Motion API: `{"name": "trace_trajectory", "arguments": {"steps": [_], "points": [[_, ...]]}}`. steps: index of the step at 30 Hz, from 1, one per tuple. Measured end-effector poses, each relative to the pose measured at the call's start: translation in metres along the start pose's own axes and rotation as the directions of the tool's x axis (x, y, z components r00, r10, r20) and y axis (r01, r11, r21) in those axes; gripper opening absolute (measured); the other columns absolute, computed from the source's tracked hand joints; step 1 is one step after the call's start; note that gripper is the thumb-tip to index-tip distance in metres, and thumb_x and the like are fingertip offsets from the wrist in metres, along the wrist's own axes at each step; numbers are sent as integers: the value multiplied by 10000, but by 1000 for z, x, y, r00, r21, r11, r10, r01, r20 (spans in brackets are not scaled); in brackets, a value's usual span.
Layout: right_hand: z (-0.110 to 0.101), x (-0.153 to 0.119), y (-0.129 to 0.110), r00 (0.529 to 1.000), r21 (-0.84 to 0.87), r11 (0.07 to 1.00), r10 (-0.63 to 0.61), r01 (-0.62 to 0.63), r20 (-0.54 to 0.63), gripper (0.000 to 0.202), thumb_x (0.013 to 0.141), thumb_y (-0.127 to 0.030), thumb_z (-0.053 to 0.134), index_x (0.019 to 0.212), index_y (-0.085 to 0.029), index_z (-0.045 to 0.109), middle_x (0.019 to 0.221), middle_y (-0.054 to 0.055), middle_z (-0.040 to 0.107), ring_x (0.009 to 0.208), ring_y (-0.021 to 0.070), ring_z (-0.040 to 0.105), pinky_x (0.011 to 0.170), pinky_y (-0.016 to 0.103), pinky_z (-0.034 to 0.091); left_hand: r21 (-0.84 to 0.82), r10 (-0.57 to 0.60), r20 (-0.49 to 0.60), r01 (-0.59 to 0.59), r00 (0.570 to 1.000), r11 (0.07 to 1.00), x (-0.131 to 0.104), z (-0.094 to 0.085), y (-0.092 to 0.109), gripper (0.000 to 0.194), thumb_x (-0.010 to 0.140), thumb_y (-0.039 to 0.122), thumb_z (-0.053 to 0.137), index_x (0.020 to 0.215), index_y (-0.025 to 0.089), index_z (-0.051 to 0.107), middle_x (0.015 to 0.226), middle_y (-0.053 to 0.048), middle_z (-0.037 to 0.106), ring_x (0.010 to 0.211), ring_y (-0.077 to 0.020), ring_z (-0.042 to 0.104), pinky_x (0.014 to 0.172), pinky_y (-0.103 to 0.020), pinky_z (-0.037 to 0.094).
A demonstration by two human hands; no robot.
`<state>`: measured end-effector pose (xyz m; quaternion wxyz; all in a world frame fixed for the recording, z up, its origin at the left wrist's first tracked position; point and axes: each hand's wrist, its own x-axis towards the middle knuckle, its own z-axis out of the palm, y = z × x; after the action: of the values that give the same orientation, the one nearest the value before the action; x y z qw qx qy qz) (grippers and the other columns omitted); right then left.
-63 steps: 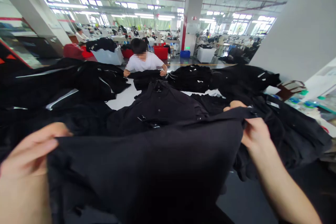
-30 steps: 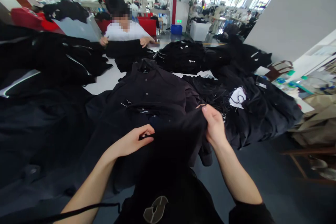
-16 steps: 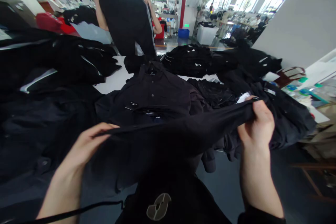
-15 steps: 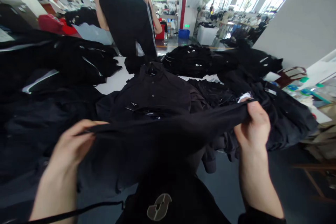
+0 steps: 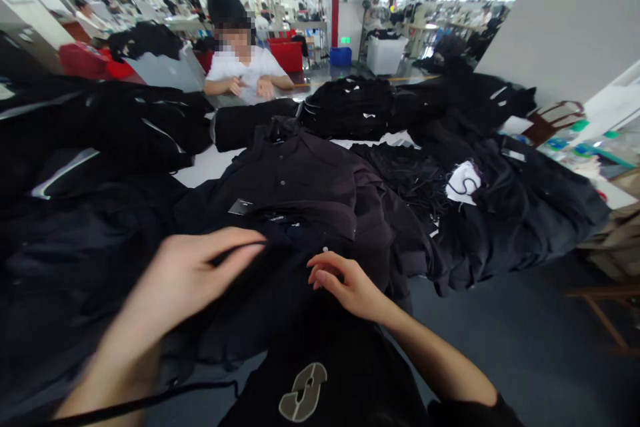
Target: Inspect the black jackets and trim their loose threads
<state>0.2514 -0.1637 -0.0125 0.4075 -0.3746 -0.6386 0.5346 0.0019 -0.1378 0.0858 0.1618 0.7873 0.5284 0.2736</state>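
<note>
Between thumb and fingers, my left hand (image 5: 195, 273) pinches the edge of a dark garment (image 5: 250, 307) that hangs toward my body. Close to its right side is my right hand (image 5: 345, 280), fingers curled and slightly apart, with no cloth visible between them. A black buttoned shirt (image 5: 310, 167) lies on the table just beyond both hands, its collar pointing away. On it rests a dark tag (image 5: 241, 206). A small white cloth piece (image 5: 463, 183) with a black cord lies to the right on dark garments.
Dark garments (image 5: 100, 127) cover the left of the table, and another dark pile (image 5: 350, 107) lies at the back. Across the table is a person in a white shirt (image 5: 247, 70). A brown bag (image 5: 557, 120) and bottles stand at the right.
My hands have come together from far apart, and my right hand has let go of the dark garment. The person opposite has lowered the black trousers onto the table.
</note>
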Motion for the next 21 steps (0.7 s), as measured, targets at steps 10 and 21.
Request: {"name": "trace_trajectory", "arguments": {"steps": [10,21], "points": [[3,-13,57,922,287,944,249,-162,-298,365,906,-532,516,770,-195,557,620,-21,581,493,116,555,488,234,456,152,213,235,-252,948,956,12,157,13,245,964,256,446,1054,229,672,905,-30,749,771,-152,700,686,-229,489],[7,-18,71,851,368,903,363,-221,-380,390,843,-564,591,762,-183,588,650,-10,549,616,145,535,567,248,477,-16,221,251,-224,942,974,-12,181,13,400,932,162,435,1331,162,468,1176,-109,665,1051,-222,656,867,-356,558]]}}
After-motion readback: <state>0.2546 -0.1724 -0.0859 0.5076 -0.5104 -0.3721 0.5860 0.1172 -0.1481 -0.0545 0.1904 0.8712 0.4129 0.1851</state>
